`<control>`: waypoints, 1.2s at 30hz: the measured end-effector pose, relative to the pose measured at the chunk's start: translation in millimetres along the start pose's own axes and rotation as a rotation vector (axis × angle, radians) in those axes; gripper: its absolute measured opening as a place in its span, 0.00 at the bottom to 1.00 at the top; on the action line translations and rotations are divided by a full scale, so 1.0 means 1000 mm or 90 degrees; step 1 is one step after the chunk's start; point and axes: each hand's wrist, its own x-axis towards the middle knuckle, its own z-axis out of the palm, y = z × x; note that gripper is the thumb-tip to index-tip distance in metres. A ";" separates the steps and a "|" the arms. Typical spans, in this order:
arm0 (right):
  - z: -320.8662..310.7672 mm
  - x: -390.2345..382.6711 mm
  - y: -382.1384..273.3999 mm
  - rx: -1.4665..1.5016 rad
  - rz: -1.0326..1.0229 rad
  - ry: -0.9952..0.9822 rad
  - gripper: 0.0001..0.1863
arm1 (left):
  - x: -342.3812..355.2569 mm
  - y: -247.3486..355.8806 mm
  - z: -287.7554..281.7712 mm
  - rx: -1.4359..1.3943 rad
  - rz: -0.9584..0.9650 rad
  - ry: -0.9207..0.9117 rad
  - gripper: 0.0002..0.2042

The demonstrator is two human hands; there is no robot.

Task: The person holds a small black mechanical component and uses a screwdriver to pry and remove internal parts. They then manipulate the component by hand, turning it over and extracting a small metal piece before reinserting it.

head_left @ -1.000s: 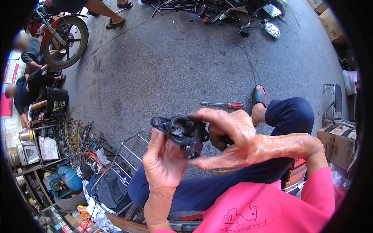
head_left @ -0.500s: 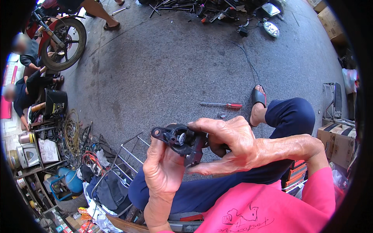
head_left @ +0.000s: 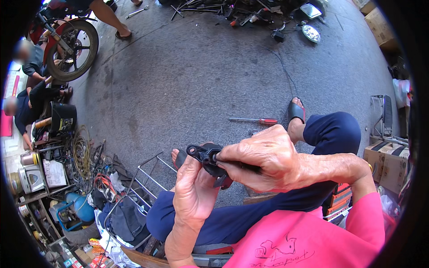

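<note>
My left hand [head_left: 192, 196] holds a black mechanical part [head_left: 208, 156] from below, its thumb along the left side by a holed mounting tab. My right hand [head_left: 257, 161] has its fingertips closed together at the middle of the part, on or beside a small metallic bit; what exactly they pinch is too small to make out. On the floor beyond my hands lies a screwdriver [head_left: 252, 120] with a red handle.
Two seated people [head_left: 27, 114] and a standing person's leg [head_left: 109, 18] are by a red motorcycle [head_left: 71, 53]. A pile of parts and lamps [head_left: 310, 33] lies ahead. A wire rack [head_left: 145, 178], cluttered shelves [head_left: 31, 178] and cardboard boxes [head_left: 386, 165] flank me.
My right fingers, earlier spread around the part's outside, have moved left and closed at its centre. My left hand has shifted slightly right with the part.
</note>
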 end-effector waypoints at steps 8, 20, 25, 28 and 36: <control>-0.008 -0.001 -0.003 -0.144 0.083 -0.130 0.06 | 0.005 -0.002 0.004 0.027 0.003 -0.013 0.10; -0.007 -0.001 0.000 -0.118 0.309 -0.148 0.07 | 0.020 -0.009 -0.002 0.082 0.082 -0.053 0.04; -0.008 0.003 0.004 -0.067 0.402 -0.157 0.07 | 0.021 -0.004 0.010 0.031 0.044 -0.026 0.06; -0.007 0.002 0.007 -0.065 0.402 -0.152 0.07 | 0.024 -0.005 0.008 0.011 0.041 -0.028 0.06; -0.007 0.002 0.007 -0.037 0.424 -0.167 0.08 | 0.023 -0.006 0.006 0.056 0.073 -0.031 0.12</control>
